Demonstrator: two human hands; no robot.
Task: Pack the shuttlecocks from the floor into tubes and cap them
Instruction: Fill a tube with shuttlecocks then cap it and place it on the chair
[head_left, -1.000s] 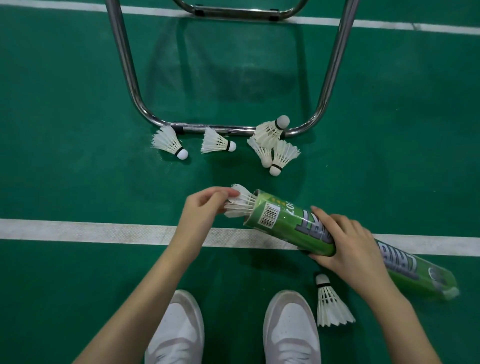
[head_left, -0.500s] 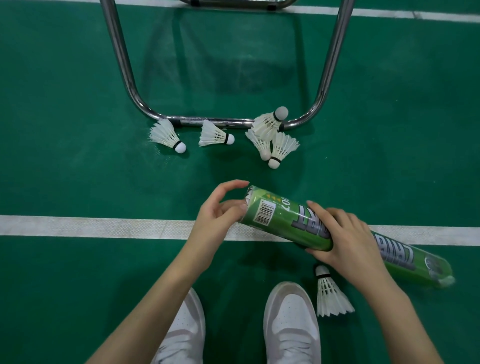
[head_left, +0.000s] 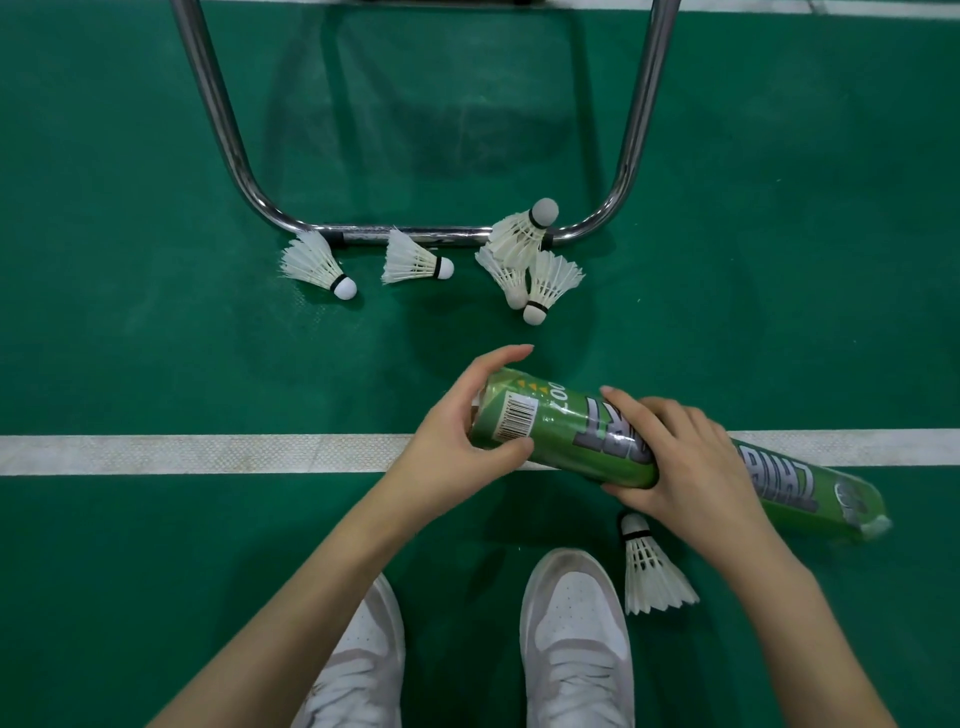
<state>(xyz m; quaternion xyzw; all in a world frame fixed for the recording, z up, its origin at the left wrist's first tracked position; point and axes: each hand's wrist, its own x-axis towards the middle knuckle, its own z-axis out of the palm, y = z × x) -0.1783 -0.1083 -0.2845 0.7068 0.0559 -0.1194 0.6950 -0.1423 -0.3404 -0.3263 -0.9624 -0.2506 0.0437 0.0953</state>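
The left hand is cupped over the open near-left mouth of the green tube, thumb pressed on the side by the barcode and fingers curled across the far rim; the palm hides the opening, so whether it is pushing a shuttlecock in cannot be told, though the cupping suits seating one down the bore. The right hand is wrapped around the tube's middle, fingers over the top and thumb beneath, in a firm clasp that looks meant to steady it against that push. The tube is held roughly level above the white court line, its far end out to the right.

Just near of the right wrist, one shuttlecock lies on the green floor beside the right shoe, cork pointing away, within easy reach. Farther off, five more wait along the chrome frame: a left shuttlecock, a middle shuttlecock, and a cluster of three touching each other, one leaning on the bar. With six loose and no cap in view, the packing seems well short of done.
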